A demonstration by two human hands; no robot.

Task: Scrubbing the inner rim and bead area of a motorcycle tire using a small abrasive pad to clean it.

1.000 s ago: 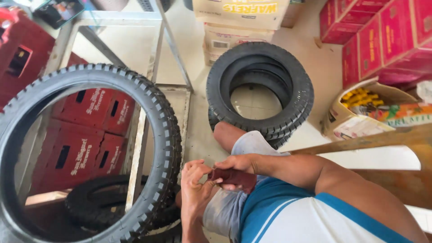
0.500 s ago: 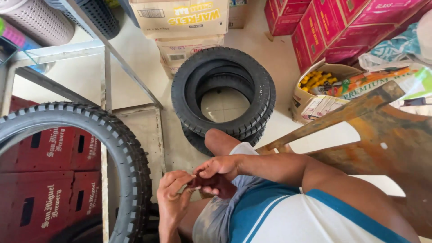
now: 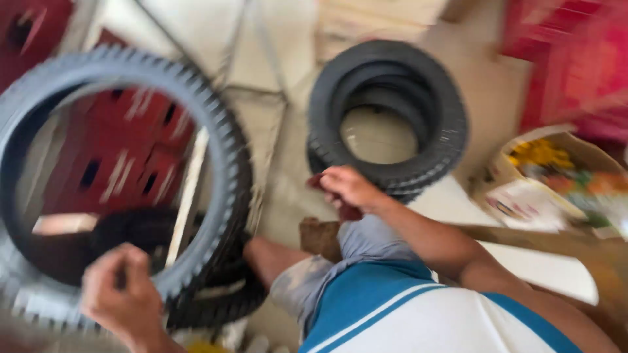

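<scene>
The view is blurred by motion. A large knobby tyre (image 3: 222,150) stands upright at the left. My left hand (image 3: 121,297) is curled at its lower rim; the blur hides whether it grips the rubber or something small. My right hand (image 3: 350,189) is raised over my knee and closed on a dark red piece (image 3: 350,212) that also pokes out past my fingers. I am sitting, with grey shorts and a blue-and-white shirt below the hands.
A stack of black tyres (image 3: 389,111) lies on the pale floor ahead. Red crates (image 3: 124,150) show through the upright tyre. An open cardboard box (image 3: 543,176) of coloured packets sits right, red cartons (image 3: 575,65) behind it, a wooden plank (image 3: 589,252) beside me.
My hands have come apart: the left has swung out to the knobby tyre's lower rim, the right keeps the dark red piece. The view has swung left, bringing the upright tyre closer.
</scene>
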